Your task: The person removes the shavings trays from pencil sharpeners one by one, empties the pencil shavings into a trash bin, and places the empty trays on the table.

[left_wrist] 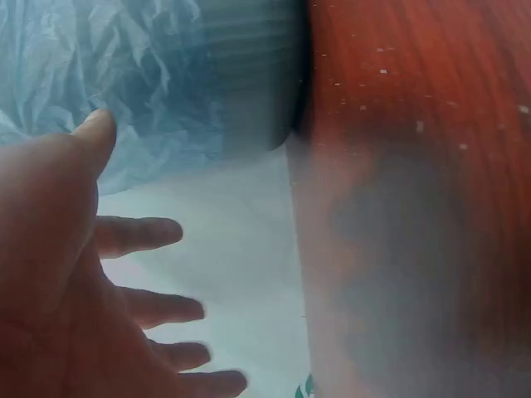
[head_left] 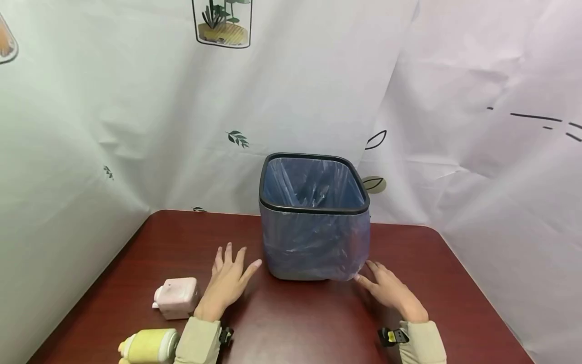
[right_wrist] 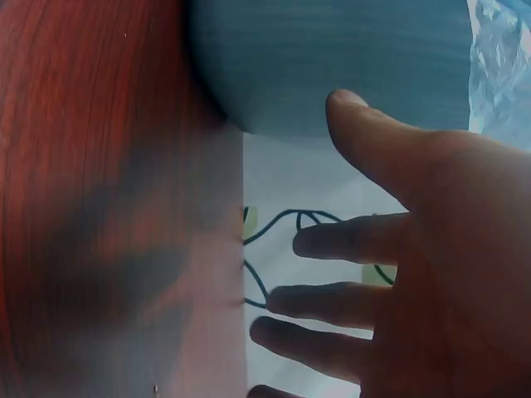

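Note:
A blue-grey trash can with a black rim stands upright toward the back of the table. A translucent bluish trash bag lines it and hangs down over its outside. My left hand is just left of the can, its fingers spread and holding nothing. On the other side my right hand has its fingers extended by the can's lower right corner; whether it touches the bag there I cannot tell. In the right wrist view the can's ribbed wall shows beyond the thumb.
Left of my left hand lie a pink-and-white bottle-like container and, nearer, a yellow-and-white bottle. The dark red wooden table ends at a white printed sheet hanging behind and at the sides.

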`<state>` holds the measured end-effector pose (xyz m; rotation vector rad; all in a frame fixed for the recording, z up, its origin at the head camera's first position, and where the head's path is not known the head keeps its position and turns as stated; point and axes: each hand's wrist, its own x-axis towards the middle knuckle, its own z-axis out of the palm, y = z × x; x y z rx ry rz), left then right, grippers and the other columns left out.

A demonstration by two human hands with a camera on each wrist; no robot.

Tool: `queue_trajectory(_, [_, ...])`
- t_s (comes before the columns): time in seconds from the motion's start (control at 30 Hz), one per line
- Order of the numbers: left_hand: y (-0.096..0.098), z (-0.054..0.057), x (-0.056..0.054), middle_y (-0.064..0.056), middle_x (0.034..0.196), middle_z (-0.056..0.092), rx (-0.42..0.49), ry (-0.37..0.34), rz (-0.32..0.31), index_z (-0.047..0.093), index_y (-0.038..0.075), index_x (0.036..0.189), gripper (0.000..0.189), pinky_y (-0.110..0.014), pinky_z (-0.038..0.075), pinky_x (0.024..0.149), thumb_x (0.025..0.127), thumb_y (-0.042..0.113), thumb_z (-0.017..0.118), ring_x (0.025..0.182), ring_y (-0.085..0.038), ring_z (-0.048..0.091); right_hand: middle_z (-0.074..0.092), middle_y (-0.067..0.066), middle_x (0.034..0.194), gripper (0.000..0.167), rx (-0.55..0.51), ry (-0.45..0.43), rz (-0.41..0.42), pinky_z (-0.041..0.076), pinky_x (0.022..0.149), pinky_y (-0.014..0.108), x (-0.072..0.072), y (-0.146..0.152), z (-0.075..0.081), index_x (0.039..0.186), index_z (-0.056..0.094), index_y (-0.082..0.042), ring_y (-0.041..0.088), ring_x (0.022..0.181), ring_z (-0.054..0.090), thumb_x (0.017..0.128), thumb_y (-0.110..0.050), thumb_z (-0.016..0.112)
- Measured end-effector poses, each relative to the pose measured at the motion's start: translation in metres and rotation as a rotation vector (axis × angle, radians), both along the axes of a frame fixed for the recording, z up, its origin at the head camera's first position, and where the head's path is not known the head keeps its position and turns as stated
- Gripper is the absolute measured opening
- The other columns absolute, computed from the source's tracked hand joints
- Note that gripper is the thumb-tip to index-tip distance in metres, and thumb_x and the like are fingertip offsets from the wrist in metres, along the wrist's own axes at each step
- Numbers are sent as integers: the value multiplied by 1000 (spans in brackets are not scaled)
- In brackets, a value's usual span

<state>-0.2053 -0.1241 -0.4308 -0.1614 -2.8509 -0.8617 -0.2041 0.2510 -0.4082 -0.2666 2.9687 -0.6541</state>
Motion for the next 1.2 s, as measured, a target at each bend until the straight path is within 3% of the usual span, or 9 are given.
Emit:
queue_trajectory(0.17, [1, 8, 4, -31, 141, 24, -19, 7, -14, 40, 3, 136, 66, -64, 27, 94, 91, 51, 45, 129, -47, 19, 46, 24, 131, 72, -36, 25, 51, 34, 96, 54, 1, -4, -1, 134, 41, 4, 40, 122, 42, 88, -50, 52])
queue_trajectory(0.33, [-5, 21, 12, -32, 137, 28, -67, 60, 22, 44, 0, 131, 58, -61, 28, 93, 90, 39, 54, 123, -48, 25, 52, 18, 128, 69, -82, -5, 65, 40, 92, 49, 4, -9, -2, 132, 46, 1, 33, 118, 49, 86, -49, 55])
queue_trajectory(0.43, [-12, 30, 16, -34, 131, 31, -94, 100, 84, 43, -1, 130, 57, -64, 19, 90, 88, 35, 57, 118, -50, 24, 63, 9, 107, 55, -95, 12, 88, 47, 79, 39, 4, -11, -2, 120, 58, -3, 22, 97, 60, 86, -46, 57])
queue_trajectory(0.57, [-24, 38, 22, -38, 124, 29, -121, 105, 190, 40, -3, 126, 59, -70, 10, 84, 84, 30, 63, 114, -56, 21, 59, -6, 73, 31, -103, 42, 160, 40, 59, 25, 2, -13, -2, 93, 67, -13, 9, 67, 51, 88, -42, 57])
queue_trajectory(0.7, [-36, 46, 29, -44, 120, 21, -115, -43, 302, 33, -7, 126, 65, -76, 5, 80, 82, 29, 66, 112, -65, 14, 61, -10, 79, 30, -134, 46, 233, 43, 62, 23, 1, -14, -1, 92, 69, -15, 5, 73, 54, 89, -42, 56])
queue_trajectory(0.83, [-44, 55, 37, -51, 124, 5, -31, -283, 398, 22, -10, 130, 78, -80, 4, 79, 81, 31, 67, 111, -73, -1, 65, -9, 101, 36, -179, -1, 295, 47, 74, 29, 2, -19, -1, 107, 67, -15, 9, 94, 59, 89, -44, 54])
queue_trajectory(0.93, [-45, 60, 39, -52, 126, -6, 25, -392, 459, 16, -9, 132, 87, -80, 10, 81, 78, 32, 70, 109, -76, -4, 64, -6, 110, 41, -197, -6, 329, 48, 78, 32, 2, -26, -4, 114, 65, -15, 11, 101, 59, 89, -46, 53])
queue_trajectory(1.07, [-45, 62, 38, -51, 127, -3, 54, -458, 520, 17, -7, 133, 91, -76, 21, 84, 74, 29, 75, 106, -77, 9, 65, -6, 110, 40, -216, 11, 385, 48, 79, 31, 3, -36, -9, 116, 64, -15, 9, 100, 58, 90, -44, 52])
queue_trajectory(1.2, [-48, 64, 38, -48, 121, 11, 43, -505, 522, 23, -8, 131, 90, -74, 25, 81, 70, 30, 77, 100, -74, 20, 66, -4, 106, 38, -241, 1, 442, 48, 79, 30, 4, -48, -11, 112, 66, -11, 9, 99, 59, 92, -40, 52])
